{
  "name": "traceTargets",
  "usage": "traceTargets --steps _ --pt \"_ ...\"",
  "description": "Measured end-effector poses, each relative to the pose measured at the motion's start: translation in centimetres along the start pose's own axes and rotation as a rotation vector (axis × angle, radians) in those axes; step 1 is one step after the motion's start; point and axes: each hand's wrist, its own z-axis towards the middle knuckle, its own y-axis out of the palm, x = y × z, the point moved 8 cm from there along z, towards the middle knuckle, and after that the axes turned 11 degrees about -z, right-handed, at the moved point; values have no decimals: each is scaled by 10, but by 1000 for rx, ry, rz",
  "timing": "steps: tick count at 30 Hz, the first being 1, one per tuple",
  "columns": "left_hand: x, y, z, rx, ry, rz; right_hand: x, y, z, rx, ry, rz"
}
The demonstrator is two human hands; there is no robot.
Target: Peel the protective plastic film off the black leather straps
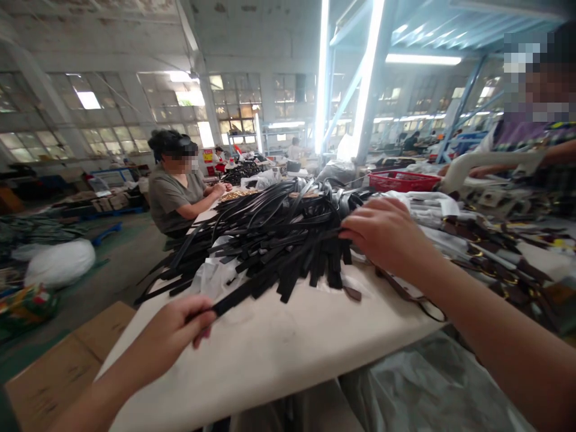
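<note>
A big heap of black straps [274, 234] lies across the white table [288, 348]. My left hand [180, 333] is closed in a pinch on the end of one black strap [243, 293] that runs up into the heap. My right hand [387, 234] rests on the right side of the heap with its fingers curled down onto the strap ends. Whether it grips any of them is hidden by the fingers.
A seated person [173, 186] works at the table's far left end. Another person [535, 126] stands at the right. A red basket [405, 180] and brown straps with gold buckles [490, 252] lie on the right. Cardboard boxes [58, 372] and bags stand on the floor at left.
</note>
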Motion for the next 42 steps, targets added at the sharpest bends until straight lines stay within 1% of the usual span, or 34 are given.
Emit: traceTargets --steps 2,3,5,7,8,9,10,11,12,14,15,16,18,20,22,24,26,28,31,32,33,34,36,38,40,42 --pt "3 27 48 -47 15 -49 11 -6 32 225 89 -143" --pt "0 41 68 -58 11 -82 15 -6 45 329 140 -169" --pt "-13 67 98 -58 -5 -168 22 4 65 489 274 -143" --pt "-30 87 117 -47 -38 -266 26 31 74 546 424 14" --pt "-39 94 122 -37 -56 -315 26 51 76 523 487 158" --pt "-47 99 126 -25 -73 -360 24 78 76 457 559 358" --pt "-55 103 129 -13 -88 -398 17 112 74 319 642 605" --pt "-62 106 130 -5 -99 -427 4 151 69 119 733 866" --pt "-68 108 131 -2 -105 -448 -13 178 62 -14 763 961" --pt "-75 112 130 -13 -101 -462 -51 218 50 -253 740 1113" --pt "-78 113 130 -25 -94 -460 -69 231 44 -365 703 1185" --pt "-79 114 130 -40 -85 -454 -85 239 39 -459 661 1264" --pt "-80 116 129 -66 -72 -441 -107 241 34 -580 583 1423" --pt "-79 115 129 -66 -64 -437 -115 230 33 -625 524 1562" --pt "-77 112 129 -39 -50 -440 -120 216 34 -661 440 1729" --pt "-74 109 127 -18 -40 -436 -120 207 36 -639 407 1824" --pt "-71 110 123 -30 -63 -455 -113 208 36 -556 471 1789" --pt "-72 114 117 -84 -184 -559 -106 214 35 -478 554 1690" --pt "-78 122 105 -201 -458 -749 -103 218 35 -454 575 1658" --pt "-79 123 102 -240 -521 -757 -102 218 35 -448 577 1654" --pt "-80 123 100 -276 -554 -737 -101 218 35 -442 580 1651" --pt "-80 123 100 -302 -555 -702 -102 217 34 -438 580 1652" --pt "-76 121 103 -315 -497 -632 -110 217 31 -452 568 1656" --pt "-71 119 110 -279 -417 -595 -124 218 27 -487 547 1661" --pt "-67 117 115 -234 -370 -569 -137 218 25 -523 511 1665" --pt "-64 116 116 -208 -355 -539 -137 217 26 -500 514 1692"
